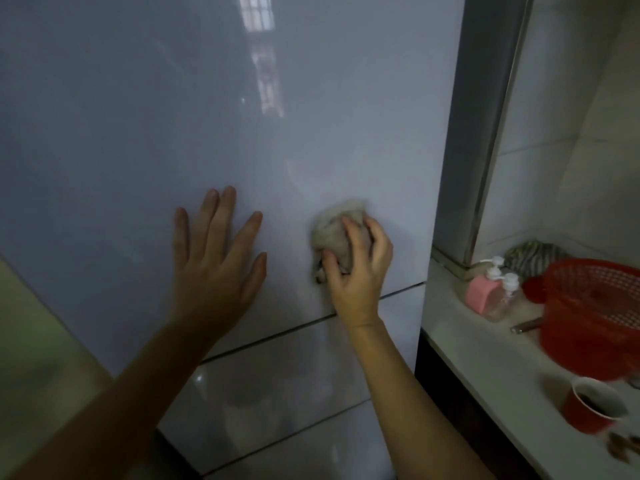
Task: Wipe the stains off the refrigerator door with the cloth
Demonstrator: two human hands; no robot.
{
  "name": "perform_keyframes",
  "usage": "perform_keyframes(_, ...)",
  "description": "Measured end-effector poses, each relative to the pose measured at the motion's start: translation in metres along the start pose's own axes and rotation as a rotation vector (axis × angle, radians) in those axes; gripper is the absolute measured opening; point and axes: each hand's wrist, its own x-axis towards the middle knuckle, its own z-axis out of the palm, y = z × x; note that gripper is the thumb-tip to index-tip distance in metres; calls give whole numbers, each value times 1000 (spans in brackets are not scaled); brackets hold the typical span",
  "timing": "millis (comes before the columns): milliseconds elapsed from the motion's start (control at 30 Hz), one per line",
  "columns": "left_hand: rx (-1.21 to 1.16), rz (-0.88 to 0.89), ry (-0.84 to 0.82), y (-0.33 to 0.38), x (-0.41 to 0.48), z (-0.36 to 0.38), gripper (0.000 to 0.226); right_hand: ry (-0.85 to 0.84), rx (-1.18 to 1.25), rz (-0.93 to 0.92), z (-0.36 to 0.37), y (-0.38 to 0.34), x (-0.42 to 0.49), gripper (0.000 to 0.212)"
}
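Now the right hand (356, 268) grips the crumpled grey cloth (334, 233) against the shiny pale refrigerator door (173, 98), mid-wipe, while the flat left hand (216, 258) steadies it; next likely more rubbing.

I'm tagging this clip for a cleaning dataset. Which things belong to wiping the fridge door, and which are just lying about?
Part of the job: refrigerator door; cloth, bunched in the right hand against the door; left hand, flat on the door.

Lying about, on the counter: red basket; pink pump bottle; clear pump bottle; red cup; striped rag.
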Motion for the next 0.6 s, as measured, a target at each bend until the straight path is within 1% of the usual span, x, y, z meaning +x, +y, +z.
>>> perform_keyframes(100, -33, -16, -34, 2, 1, -3, 48, 240, 97, 356, -6, 15, 12, 50)
perform_keyframes(200, -32, -32, -49, 3, 1, -4, 48, 459, 188, 637, -8, 35, 14, 55)
perform_keyframes(267, -40, -44, -46, 5, 0, -5, 48, 572, 239, 822, -8, 45, 6, 57)
perform_keyframes(333, -56, -52, -45, 7, 0, -5, 48, 640, 255, 966, -9, 47, -3, 53)
perform_keyframes(367, -58, -54, -49, 6, 0, -5, 49, 653, 253, 1001, -9, 46, -6, 52)
perform_keyframes(433, -57, -50, -51, 5, -1, -6, 49, 655, 242, 984, -10, 41, -4, 52)
perform_keyframes(500, -57, -44, -58, 3, -1, -7, 48, 611, 246, 871, -5, 31, 1, 53)
perform_keyframes(600, -52, -24, -70, -1, -1, -8, 48, 497, 264, 683, 4, 3, 8, 53)
